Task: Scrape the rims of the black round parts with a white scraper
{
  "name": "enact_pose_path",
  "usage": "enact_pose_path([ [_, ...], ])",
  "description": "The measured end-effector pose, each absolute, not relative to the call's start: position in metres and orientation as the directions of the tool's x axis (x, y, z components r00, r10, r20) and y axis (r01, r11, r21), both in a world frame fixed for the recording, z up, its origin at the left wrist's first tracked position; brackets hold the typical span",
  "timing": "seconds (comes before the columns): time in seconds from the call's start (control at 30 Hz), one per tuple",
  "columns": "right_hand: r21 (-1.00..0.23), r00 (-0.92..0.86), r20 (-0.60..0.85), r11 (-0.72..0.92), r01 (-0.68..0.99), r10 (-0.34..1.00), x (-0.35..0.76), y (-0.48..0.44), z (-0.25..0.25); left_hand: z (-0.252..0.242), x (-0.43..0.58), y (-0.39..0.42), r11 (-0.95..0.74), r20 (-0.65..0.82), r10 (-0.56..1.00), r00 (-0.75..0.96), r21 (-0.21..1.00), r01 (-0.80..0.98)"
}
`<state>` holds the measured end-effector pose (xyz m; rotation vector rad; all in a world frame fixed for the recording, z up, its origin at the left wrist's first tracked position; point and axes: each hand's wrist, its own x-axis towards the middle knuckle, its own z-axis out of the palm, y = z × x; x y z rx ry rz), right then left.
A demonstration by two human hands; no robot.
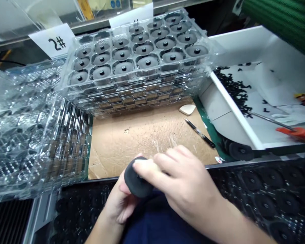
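A round black disc-shaped part [135,181] is held up near my body, above the front edge of the work surface. My left hand [123,196] grips it from below and behind, with the palm partly in view. Over its face lies my right hand [176,173], fingers curled and thumb and fingertips pressed at the disc's middle. Whatever small piece the right fingertips may pinch is hidden. Beyond the hands, a clear plastic tray [139,81] holds several similar black discs with a raised centre, on top of a stack of such trays.
Cardboard [142,142] covers the middle of the bench, with a black pen [200,133] and a small white piece [187,109]. At right, a white bin [239,115] contains small black clips [232,86] and an orange-handled screwdriver [298,133]. Stacked clear trays [22,125] stand left.
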<state>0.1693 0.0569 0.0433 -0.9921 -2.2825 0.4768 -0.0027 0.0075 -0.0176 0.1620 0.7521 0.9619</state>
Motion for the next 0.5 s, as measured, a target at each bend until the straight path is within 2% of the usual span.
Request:
enact_pose_path([
  [0.07,-0.586,-0.580,0.428,0.701,0.406,0.694,0.165,0.070,0.032,-0.015,-0.006,0.005,0.564,-0.474,0.804,0.358,0.420,-0.711],
  [0.1,-0.651,-0.557,0.389,0.647,0.398,0.734,0.164,0.075,0.024,-0.012,-0.008,0.004,0.558,-0.467,0.808,0.360,0.410,-0.721],
  [0.17,-0.747,-0.447,0.225,0.448,0.492,0.866,0.167,0.077,0.002,-0.006,-0.014,0.002,0.548,-0.470,0.811,0.348,0.404,-0.732],
  [0.23,-0.754,-0.360,0.106,0.311,0.579,0.927,0.170,0.066,-0.025,-0.002,-0.021,-0.002,0.538,-0.476,0.814,0.333,0.401,-0.741],
  [0.37,-0.768,-0.413,0.010,0.271,0.580,0.911,0.171,0.028,-0.068,-0.005,-0.031,-0.007,0.558,-0.493,0.799,0.343,0.397,-0.729],
  [0.5,-0.773,-0.359,-0.051,0.191,0.605,0.932,0.171,0.019,-0.056,-0.007,-0.032,-0.007,0.579,-0.530,0.779,0.334,0.406,-0.707],
])
